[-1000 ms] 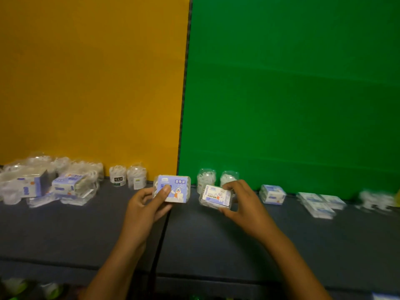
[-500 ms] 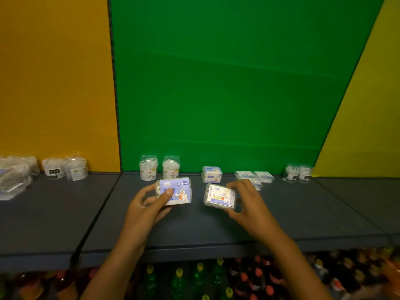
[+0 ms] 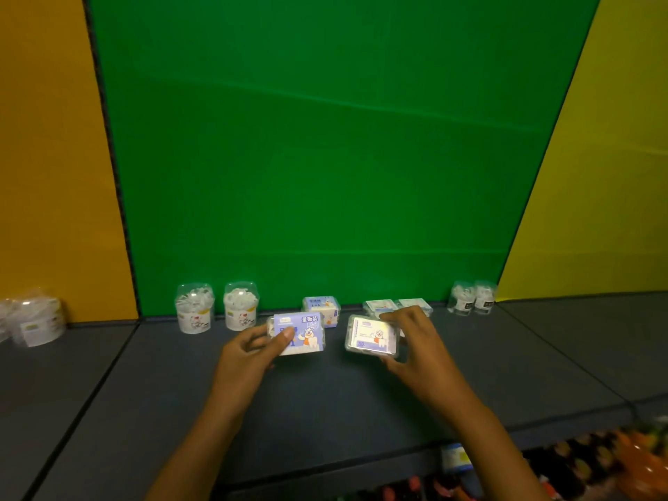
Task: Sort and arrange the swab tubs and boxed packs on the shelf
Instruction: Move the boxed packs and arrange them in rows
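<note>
Fingers of the left hand (image 3: 249,350) curl round a purple-and-white boxed pack with a cartoon figure (image 3: 297,333), thumb across its front face. Right hand (image 3: 415,341) pinches a clear plastic pack with a white-and-purple label (image 3: 372,336), fingers over its top edge, thumb under. Both packs are held just above the dark grey shelf (image 3: 325,403), mid-depth, in front of the green back panel (image 3: 307,139). Along the shelf's back edge: two clear swab tubs with white lids (image 3: 217,308) toward the left, one small purple-and-white box (image 3: 322,309) behind the left-hand pack, two flat white packs (image 3: 395,305) partly hidden by the right hand, and two small clear tubs with dark labels (image 3: 471,298) near the green panel's right end. More clear tubs (image 3: 34,320) sit at the far left, on the next shelf section. Blurred bottles (image 3: 578,464) show below the front edge.
</note>
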